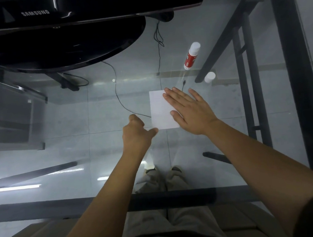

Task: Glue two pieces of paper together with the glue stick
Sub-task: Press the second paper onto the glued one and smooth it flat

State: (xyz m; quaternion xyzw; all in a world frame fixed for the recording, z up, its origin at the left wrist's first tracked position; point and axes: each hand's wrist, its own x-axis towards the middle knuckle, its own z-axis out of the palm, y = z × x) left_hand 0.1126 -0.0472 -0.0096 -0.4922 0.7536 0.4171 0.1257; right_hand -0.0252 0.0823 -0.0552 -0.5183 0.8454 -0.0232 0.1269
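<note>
Glass is serving as the work surface: a clear tabletop point(73, 118) on a dark frame, with floor tiles and the person's own legs showing through it. Nearest, the left hand point(137, 135) is curling loosely, its thumb touching the near left corner of the paper point(159, 110) without pinching anything. Just beyond, the right hand point(191, 110) is lying flat with fingers spread, pressing the sheet down along its right side. Whether one sheet or two stacked sheets are lying there cannot be told. Paper this thin is likely to be light, limp and quick to slide on glass, so holding it by a flat palm and lifting at a corner looks wisest. Farther off, to the right, a small white cap point(210, 77) is standing apart, and beyond it the glue stick point(191, 56) is lying on its side, well apart from the sheet. Farthest, a monitor's black base point(61, 45) is sitting at the back.
</note>
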